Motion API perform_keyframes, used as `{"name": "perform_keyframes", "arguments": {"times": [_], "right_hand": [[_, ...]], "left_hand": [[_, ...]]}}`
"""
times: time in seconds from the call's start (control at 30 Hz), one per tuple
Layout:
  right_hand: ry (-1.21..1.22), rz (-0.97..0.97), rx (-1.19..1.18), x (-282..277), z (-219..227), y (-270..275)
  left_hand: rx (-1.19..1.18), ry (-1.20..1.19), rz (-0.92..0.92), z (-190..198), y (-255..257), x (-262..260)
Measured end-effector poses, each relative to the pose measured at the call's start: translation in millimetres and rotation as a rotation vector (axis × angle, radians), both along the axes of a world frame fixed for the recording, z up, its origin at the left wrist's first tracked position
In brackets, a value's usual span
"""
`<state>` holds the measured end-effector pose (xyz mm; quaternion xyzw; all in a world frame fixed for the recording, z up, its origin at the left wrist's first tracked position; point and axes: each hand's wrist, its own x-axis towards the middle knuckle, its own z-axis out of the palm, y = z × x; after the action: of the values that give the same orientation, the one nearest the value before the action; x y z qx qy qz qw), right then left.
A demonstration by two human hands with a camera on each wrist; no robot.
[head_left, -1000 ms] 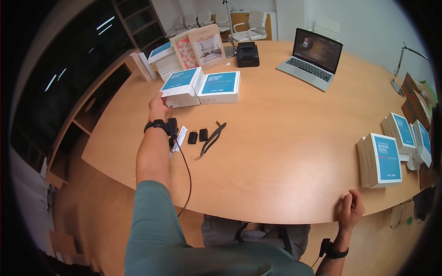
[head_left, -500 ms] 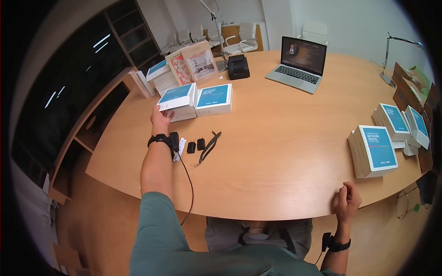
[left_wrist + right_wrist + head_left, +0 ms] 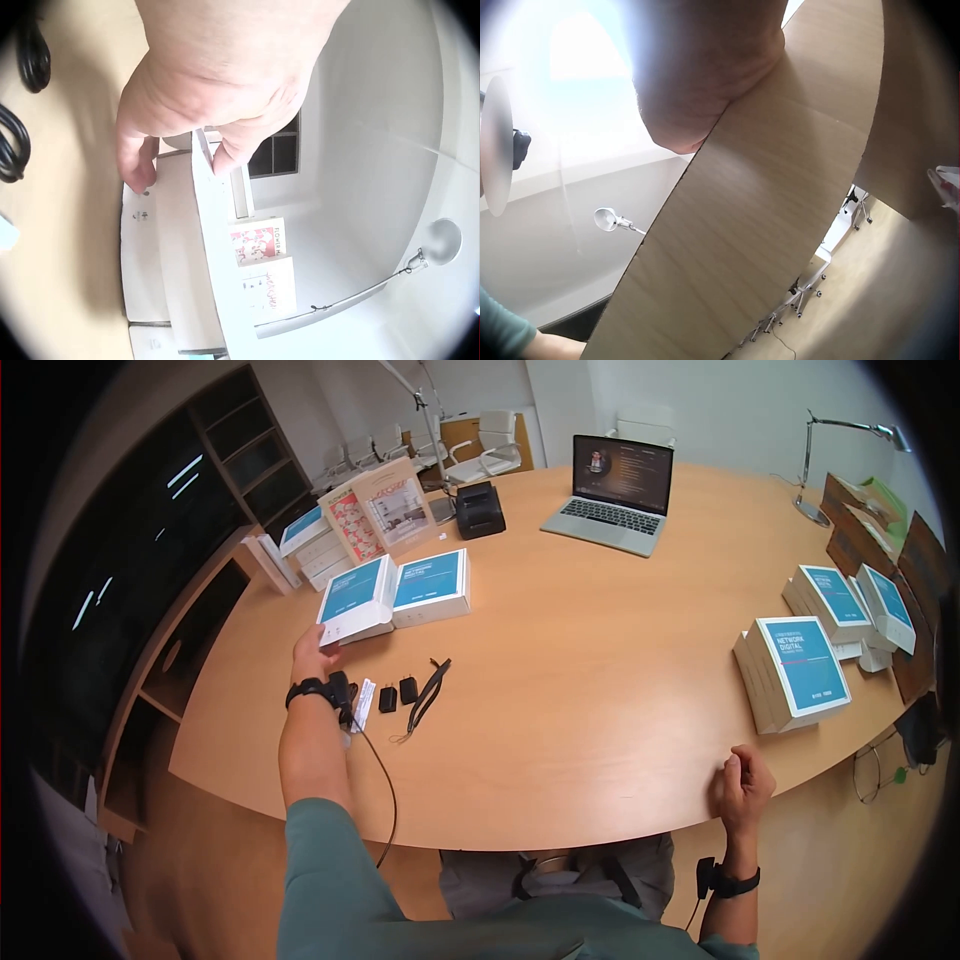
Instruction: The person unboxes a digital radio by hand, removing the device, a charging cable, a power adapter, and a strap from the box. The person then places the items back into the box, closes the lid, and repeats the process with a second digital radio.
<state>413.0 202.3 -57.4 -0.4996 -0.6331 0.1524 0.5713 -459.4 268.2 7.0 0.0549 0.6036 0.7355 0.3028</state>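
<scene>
At the left of the head view, my left hand (image 3: pixel 312 652) is at the front left corner of a white box with a blue label (image 3: pixel 357 592). The left wrist view shows its thumb on the box's lid (image 3: pixel 212 225) and its fingers bent down against the box's side (image 3: pixel 142 247). The lid stands slightly raised, leaving a wedge-shaped gap. A second blue-labelled box (image 3: pixel 430 585) sits directly to the right. My right hand (image 3: pixel 746 788), fingers curled and holding nothing, rests at the table's front edge; in the right wrist view its fingers are hidden.
Two black power adapters (image 3: pixel 398 696), a black strap (image 3: pixel 430 700) and a white paper strip (image 3: pixel 363 706) lie before the boxes. Behind stand books (image 3: pixel 393 508), a black device (image 3: pixel 480 512) and a laptop (image 3: pixel 612 500). More blue-labelled boxes (image 3: pixel 797 672) stand at the right.
The head view has shifted, so the tabletop things appear further left. My left hand stays at the box's front corner, where the lid's front flap now shows more. The right hand keeps its place.
</scene>
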Motion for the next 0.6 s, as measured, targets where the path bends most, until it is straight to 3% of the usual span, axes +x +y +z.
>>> {"name": "perform_keyframes", "arguments": {"times": [0.1,0.27,0.33,0.37,0.47,0.53,0.57,0.6], "right_hand": [[-0.035,-0.011,-0.003,0,1,1],[-0.052,-0.026,-0.014,-2,6,-1],[-0.049,-0.023,-0.038,0,8,-3],[-0.049,-0.016,-0.036,0,8,-2],[-0.051,0.008,-0.028,-1,11,-2],[-0.057,0.029,-0.019,-7,19,-2],[0.114,0.167,-0.135,-16,26,-5],[0.282,0.304,-0.253,-25,33,-7]], "left_hand": [[-0.060,-0.023,0.006,23,-10,24],[-0.082,0.038,-0.035,6,3,7],[0.193,0.090,-0.039,0,14,3],[0.195,0.090,-0.042,3,16,5],[0.204,0.204,-0.116,46,9,56],[0.192,0.310,-0.274,81,-3,120],[0.194,0.308,-0.272,84,-7,144],[0.271,0.323,-0.416,81,-12,165]]}}
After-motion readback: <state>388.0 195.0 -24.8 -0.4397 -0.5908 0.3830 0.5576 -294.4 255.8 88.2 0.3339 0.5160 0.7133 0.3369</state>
